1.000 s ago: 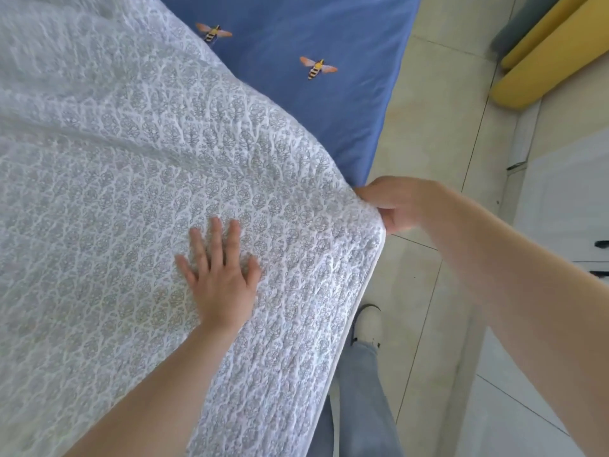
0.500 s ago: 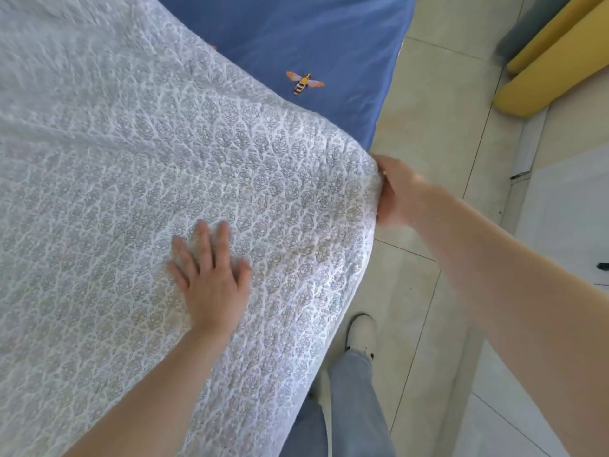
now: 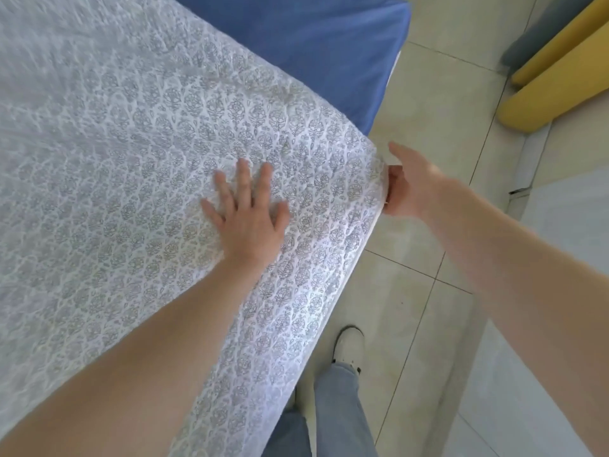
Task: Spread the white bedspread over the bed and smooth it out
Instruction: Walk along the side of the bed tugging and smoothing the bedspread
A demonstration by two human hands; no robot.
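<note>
So the white bedspread (image 3: pixel 131 166) covers the near part of the bed, with blue sheet (image 3: pixel 313 41) bare at the far right corner. Left hand (image 3: pixel 247 216) lies flat, fingers spread, probably pinning the fabric. Right hand (image 3: pixel 412 186) is at the bedspread's corner edge, thumb out; can't tell if it's actually gripping. Looks like 1 tug left toward that corner.

yellow furniture (image 3: pixel 557 77); tiled floor (image 3: pixel 438 87)
</note>
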